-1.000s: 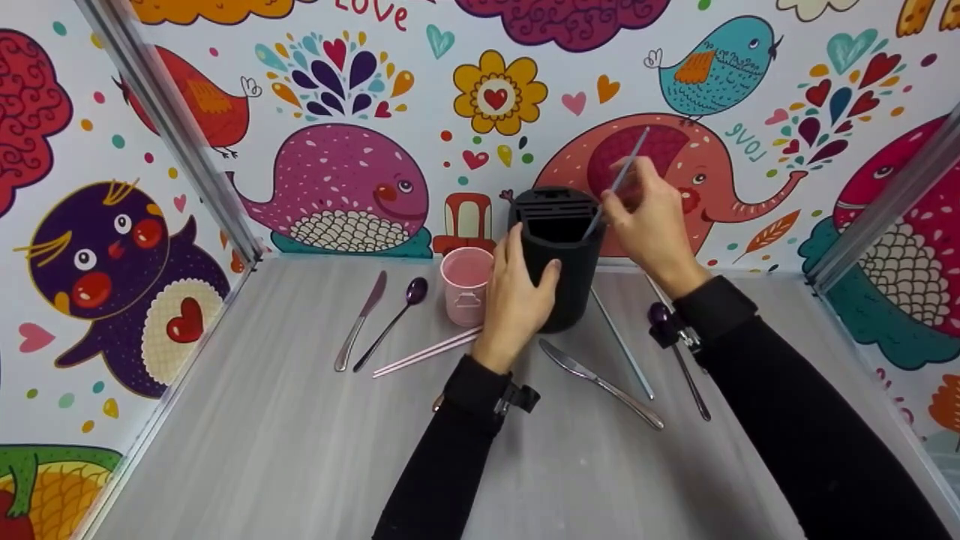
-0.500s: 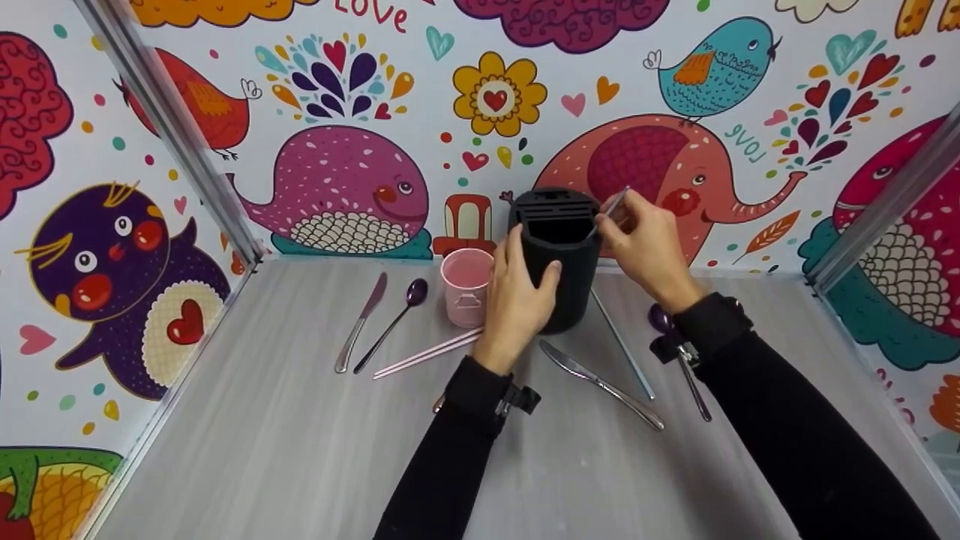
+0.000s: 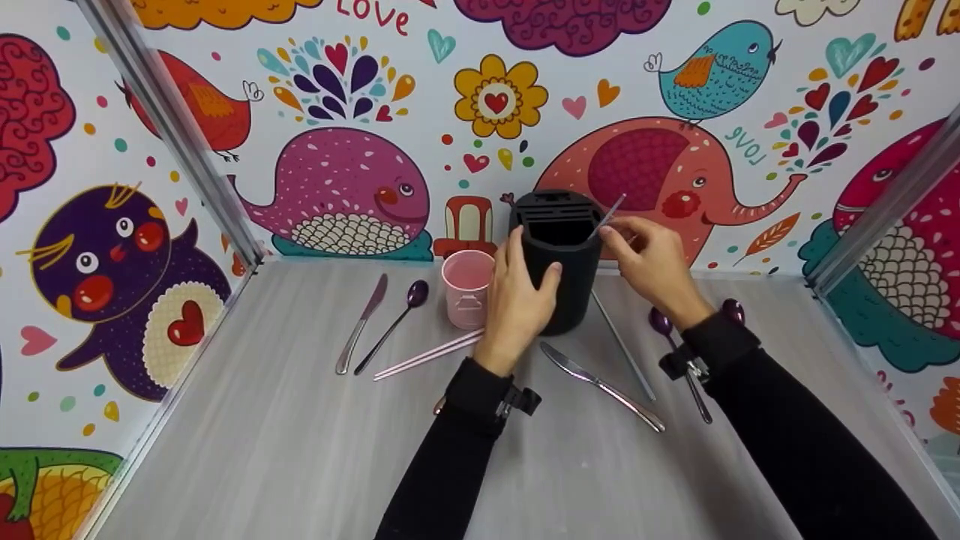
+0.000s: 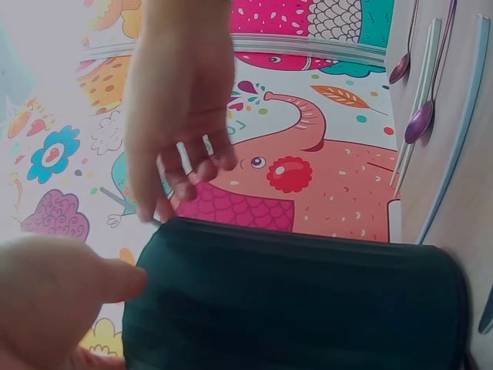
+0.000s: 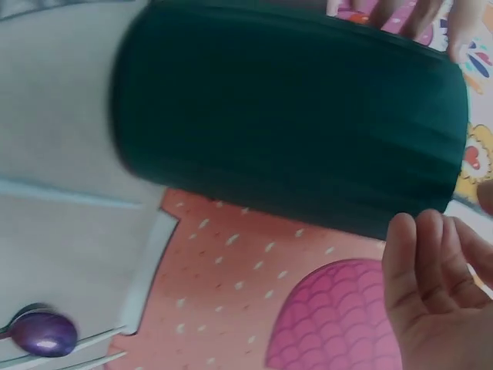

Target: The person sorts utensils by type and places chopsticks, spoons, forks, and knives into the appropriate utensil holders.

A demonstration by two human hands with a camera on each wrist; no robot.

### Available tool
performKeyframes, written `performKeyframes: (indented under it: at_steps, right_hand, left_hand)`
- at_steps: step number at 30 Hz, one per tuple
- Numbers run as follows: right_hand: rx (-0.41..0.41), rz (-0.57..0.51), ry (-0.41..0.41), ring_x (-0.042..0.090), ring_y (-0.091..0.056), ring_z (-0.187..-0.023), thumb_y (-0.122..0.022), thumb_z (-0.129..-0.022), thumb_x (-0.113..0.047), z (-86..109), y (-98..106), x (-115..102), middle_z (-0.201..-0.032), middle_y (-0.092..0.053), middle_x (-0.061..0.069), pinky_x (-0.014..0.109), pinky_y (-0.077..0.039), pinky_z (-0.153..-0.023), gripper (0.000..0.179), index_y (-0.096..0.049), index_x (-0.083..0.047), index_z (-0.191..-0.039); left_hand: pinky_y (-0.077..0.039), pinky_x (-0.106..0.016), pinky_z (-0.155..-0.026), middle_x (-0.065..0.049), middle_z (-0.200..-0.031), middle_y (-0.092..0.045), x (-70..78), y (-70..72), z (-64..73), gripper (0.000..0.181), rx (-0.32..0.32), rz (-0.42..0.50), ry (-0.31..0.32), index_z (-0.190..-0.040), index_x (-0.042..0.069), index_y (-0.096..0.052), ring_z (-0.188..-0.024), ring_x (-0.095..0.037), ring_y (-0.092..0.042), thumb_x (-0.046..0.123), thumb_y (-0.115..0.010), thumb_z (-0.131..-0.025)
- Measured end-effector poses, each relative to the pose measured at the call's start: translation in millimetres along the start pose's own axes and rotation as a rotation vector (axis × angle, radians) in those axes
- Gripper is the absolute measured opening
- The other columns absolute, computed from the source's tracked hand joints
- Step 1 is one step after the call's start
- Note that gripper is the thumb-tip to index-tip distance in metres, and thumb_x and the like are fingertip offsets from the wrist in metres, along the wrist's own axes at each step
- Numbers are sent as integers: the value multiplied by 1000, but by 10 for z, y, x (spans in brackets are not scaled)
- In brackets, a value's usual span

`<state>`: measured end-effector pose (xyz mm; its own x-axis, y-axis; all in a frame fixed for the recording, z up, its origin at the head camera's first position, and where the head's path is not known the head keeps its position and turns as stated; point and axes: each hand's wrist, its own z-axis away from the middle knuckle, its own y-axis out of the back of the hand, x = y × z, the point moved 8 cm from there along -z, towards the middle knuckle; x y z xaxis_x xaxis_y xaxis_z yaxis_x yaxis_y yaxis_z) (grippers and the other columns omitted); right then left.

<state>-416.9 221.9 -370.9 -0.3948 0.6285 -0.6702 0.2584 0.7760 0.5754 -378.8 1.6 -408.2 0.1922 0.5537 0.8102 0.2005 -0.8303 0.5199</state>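
A black utensil holder [image 3: 566,285] stands upright at the back of the table; narrow slots and a wide opening mark its top. My left hand [image 3: 517,304] grips its left front side, the thumb lying across the front. At the rim's right side, my right hand [image 3: 649,259] pinches a light-blue chopstick [image 3: 616,207], which slants with its lower end inside the opening. Only the upper part of that chopstick shows. In the right wrist view, the right hand's fingertips [image 5: 416,231] lie close to the holder's rim. Left of the holder is a pink cup [image 3: 466,289].
Left lie a table knife [image 3: 362,322] and a purple spoon [image 3: 415,294]; pink chopsticks [image 3: 424,355] lie before the cup. Another knife [image 3: 600,386], another blue chopstick [image 3: 625,349] and purple spoons [image 3: 661,322] lie right. A patterned wall [image 3: 480,45] rises behind.
The chopstick has gone down into the holder, so much less of it sticks out. My right hand has come down towards the rim, its fingers looser. My left hand has stayed in place.
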Motion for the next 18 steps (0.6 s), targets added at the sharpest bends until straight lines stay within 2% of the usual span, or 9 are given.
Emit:
performKeyframes:
  at_steps: [3, 6, 10, 14, 16, 18]
  right_hand:
    - [-33, 15, -38, 18, -63, -74, -66, -112, -36, 74, 52, 149, -88, -74, 11, 18, -50, -59, 31, -83, -12, -123]
    - [-120, 37, -85, 17, -65, -71, -65, -112, -32, 137, 74, 299, -89, -73, 12, 19, -53, -60, 30, -82, -9, -121]
    - [-312, 73, -177, 18, -68, -71, -66, -110, -23, 242, 27, 505, -96, -75, 15, 22, -57, -63, 25, -81, -5, -120]
    - [-516, 103, -266, 20, -69, -76, -69, -108, -17, 406, -121, 724, -106, -76, 20, 26, -60, -67, 24, -78, -2, -124]
    - [-595, 131, -287, 22, -69, -80, -70, -107, -15, 494, -229, 820, -110, -77, 23, 29, -59, -69, 24, -78, 0, -124]
    - [-649, 187, -271, 23, -68, -83, -71, -106, -14, 565, -348, 890, -111, -79, 24, 31, -59, -72, 24, -78, 2, -121]
  left_hand:
    - [-42, -52, -131, -18, -174, -41, 5, -5, 4, 79, 0, 1, -3, -174, 14, -31, -155, -34, -51, 37, -69, -108]
    - [-42, -53, -131, -17, -175, -40, -4, -14, 1, 80, -9, 7, 9, -174, 15, -30, -155, -34, -51, 38, -69, -108]
    - [-42, -55, -131, -16, -175, -40, -15, -17, -4, 81, -15, 9, 18, -174, 17, -29, -155, -34, -51, 38, -70, -108]
    - [-41, -55, -132, -16, -176, -39, -29, -19, -6, 81, -18, 11, 26, -174, 18, -29, -156, -34, -50, 38, -70, -108]
    - [-40, -55, -132, -15, -176, -38, -35, -24, -6, 81, -22, 13, 31, -175, 18, -28, -156, -34, -50, 38, -70, -108]
    - [-40, -55, -132, -15, -177, -38, -38, -35, -7, 81, -26, 14, 34, -175, 18, -27, -156, -33, -49, 38, -70, -108]
